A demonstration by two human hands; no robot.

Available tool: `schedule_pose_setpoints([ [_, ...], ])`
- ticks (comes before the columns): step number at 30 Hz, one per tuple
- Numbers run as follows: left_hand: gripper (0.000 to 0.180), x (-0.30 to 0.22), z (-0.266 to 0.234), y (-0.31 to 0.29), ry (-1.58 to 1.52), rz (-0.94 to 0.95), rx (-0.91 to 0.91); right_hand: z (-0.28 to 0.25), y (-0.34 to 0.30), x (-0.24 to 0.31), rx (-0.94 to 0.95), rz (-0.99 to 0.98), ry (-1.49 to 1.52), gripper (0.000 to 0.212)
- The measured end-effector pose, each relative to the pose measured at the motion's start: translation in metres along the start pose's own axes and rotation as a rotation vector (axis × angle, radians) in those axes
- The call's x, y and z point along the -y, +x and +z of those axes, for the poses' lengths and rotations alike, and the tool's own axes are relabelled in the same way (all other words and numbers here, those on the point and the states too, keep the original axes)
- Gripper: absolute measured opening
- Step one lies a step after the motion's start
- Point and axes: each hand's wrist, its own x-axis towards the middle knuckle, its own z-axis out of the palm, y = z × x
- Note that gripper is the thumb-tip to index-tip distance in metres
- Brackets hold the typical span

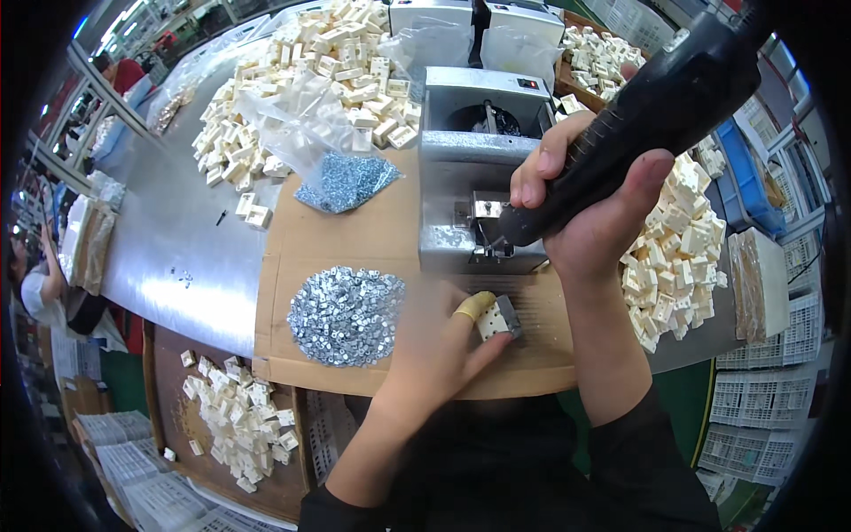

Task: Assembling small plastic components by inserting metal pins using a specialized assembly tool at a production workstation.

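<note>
My right hand (592, 226) is wrapped round a black electric screwdriver (660, 102), held aslant with its nose pointing down and left. The nose is at the front outlet (487, 217) of a grey metal screw feeder (470, 146); whether the bit touches a screw is too small to tell. On the cardboard below the feeder, my left hand (430, 350), partly blurred, grips a small white plastic block (490, 324) with a grey side piece between thumb and fingers. A yellow finger cot (479, 304) covers one fingertip.
A heap of small metal parts (346, 315) lies on the cardboard (301, 244), left of my left hand. Behind it sits a clear bag of bluish screws (347, 182). White blocks are piled at the back (337, 53), at the right (674, 266) and in a lower-left tray (235, 417).
</note>
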Motion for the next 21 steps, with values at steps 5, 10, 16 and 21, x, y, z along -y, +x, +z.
schedule_pose_setpoints([
  [5, 0.044, -0.001, -0.005, -0.001, 0.054, -0.028, -0.01, 0.008, -0.001, 0.005, 0.09, 0.062, 0.027, 0.09],
  [10, 0.044, -0.004, -0.005, 0.002, 0.036, -0.067, 0.024, 0.005, -0.017, 0.014, 0.07, 0.058, 0.196, 0.096],
  [16, 0.045, -0.003, -0.004, 0.001, 0.018, -0.088, 0.042, 0.003, -0.042, 0.022, -0.025, 0.075, 0.32, 0.111],
  [21, 0.045, -0.004, -0.005, 0.0, 0.029, -0.093, 0.038, 0.004, -0.053, 0.018, -0.057, 0.11, 0.277, 0.109],
])
